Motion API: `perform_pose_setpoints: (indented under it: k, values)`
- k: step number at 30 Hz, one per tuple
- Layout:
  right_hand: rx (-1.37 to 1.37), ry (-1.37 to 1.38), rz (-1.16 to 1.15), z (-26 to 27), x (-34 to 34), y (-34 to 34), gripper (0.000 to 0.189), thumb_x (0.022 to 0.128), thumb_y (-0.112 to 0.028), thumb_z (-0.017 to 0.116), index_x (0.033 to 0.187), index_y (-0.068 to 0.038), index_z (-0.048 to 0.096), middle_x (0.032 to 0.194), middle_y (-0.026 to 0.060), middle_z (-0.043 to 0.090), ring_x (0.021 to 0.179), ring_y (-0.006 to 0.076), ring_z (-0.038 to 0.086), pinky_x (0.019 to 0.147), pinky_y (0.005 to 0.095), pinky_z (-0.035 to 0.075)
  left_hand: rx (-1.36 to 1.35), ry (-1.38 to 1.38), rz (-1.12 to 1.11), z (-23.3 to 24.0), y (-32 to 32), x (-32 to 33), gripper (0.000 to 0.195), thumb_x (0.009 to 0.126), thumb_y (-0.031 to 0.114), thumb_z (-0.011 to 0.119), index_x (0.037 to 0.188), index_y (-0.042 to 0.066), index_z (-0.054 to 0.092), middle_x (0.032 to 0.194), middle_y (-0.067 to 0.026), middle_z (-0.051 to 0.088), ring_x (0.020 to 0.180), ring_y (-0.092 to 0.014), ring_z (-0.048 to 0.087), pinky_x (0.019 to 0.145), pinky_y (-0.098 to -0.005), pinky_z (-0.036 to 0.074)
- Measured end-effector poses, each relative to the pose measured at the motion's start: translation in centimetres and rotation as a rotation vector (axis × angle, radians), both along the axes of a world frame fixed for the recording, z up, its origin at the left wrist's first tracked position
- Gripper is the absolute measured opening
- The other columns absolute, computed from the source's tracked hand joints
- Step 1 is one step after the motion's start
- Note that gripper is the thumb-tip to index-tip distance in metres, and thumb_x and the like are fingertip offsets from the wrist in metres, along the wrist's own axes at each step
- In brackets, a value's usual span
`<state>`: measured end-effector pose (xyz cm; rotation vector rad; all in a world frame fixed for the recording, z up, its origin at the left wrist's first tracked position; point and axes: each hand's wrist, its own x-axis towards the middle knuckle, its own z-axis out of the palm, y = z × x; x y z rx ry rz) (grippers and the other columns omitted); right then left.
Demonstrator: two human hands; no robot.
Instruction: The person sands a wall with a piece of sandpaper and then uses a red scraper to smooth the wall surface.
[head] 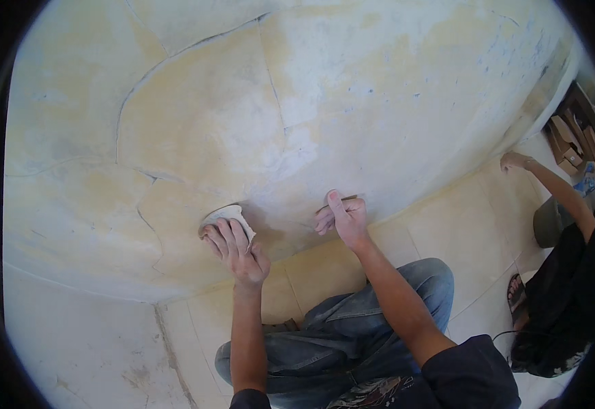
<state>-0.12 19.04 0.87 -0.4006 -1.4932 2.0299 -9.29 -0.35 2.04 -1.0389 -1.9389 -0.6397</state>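
My left hand (243,260) presses a curled, pale sheet (233,210), which looks like sandpaper, against the cracked plaster wall (200,128). The fingers lie flat over the sheet, and its torn edge shows on the right. To the right, my right hand (346,220) is curled close to the wall with the thumb up. It grips a thin, flat piece (349,197), mostly hidden by the fingers. The wall carries yellowish and whitish patches, several dark cracks and small bluish specks.
Below the wall runs a tiled floor (450,230), where my bent knees in jeans (420,286) rest. At right, another person (558,301) reaches a hand (514,160) toward the wall's base. Beside them are a grey bucket (545,222) and cardboard boxes (563,143).
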Motion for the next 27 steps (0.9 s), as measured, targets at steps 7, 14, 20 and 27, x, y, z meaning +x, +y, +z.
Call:
perform_pose_setpoints:
  k: [7, 14, 20, 27]
  values:
    - [0.026, 0.004, 0.000, -0.1, 0.0, 0.0, 0.057, 0.093, -0.038, 0.048, 0.061, 0.008, 0.062, 0.055, 0.0152, 0.060, 0.044, 0.0195, 0.060, 0.039, 0.0278, 0.050, 0.001, -0.041, 0.013, -0.2, 0.3, 0.5, 0.049, 0.090, 0.020, 0.035, 0.131, -0.007, 0.036, 0.142, -0.0250, 0.025, 0.133, -0.048, 0.011, 0.107, -0.0563, 0.004]
    - [0.019, -0.035, 0.000, 0.4, 0.1, 0.0, 0.059, 0.093, -0.039, 0.047, 0.061, 0.008, 0.063, 0.053, 0.0144, 0.060, 0.043, 0.0190, 0.059, 0.040, 0.0261, 0.048, 0.081, 0.020, 0.038, 1.0, -0.7, -0.6, 0.048, 0.094, 0.020, 0.031, 0.136, -0.003, 0.031, 0.144, -0.0239, 0.022, 0.134, -0.047, 0.010, 0.105, -0.0608, 0.006]
    - [-0.052, 0.006, 0.011, 0.4, 0.1, 0.0, 0.053, 0.090, -0.036, 0.055, 0.061, 0.008, 0.062, 0.056, 0.0139, 0.060, 0.043, 0.0177, 0.059, 0.040, 0.0265, 0.049, 0.040, -0.052, 0.004, 0.1, 0.6, 0.7, 0.053, 0.087, 0.018, 0.039, 0.133, -0.007, 0.034, 0.143, -0.0255, 0.023, 0.134, -0.047, 0.010, 0.106, -0.0586, 0.008]
    - [-0.069, 0.002, 0.015, 0.1, 0.1, 0.0, 0.053, 0.090, -0.036, 0.055, 0.062, 0.008, 0.062, 0.057, 0.0144, 0.060, 0.044, 0.0181, 0.059, 0.040, 0.0271, 0.050, -0.088, -0.034, -0.011, -1.3, 0.4, 0.5, 0.053, 0.084, 0.016, 0.042, 0.131, -0.007, 0.037, 0.144, -0.0229, 0.025, 0.133, -0.048, 0.011, 0.105, -0.0600, 0.009]
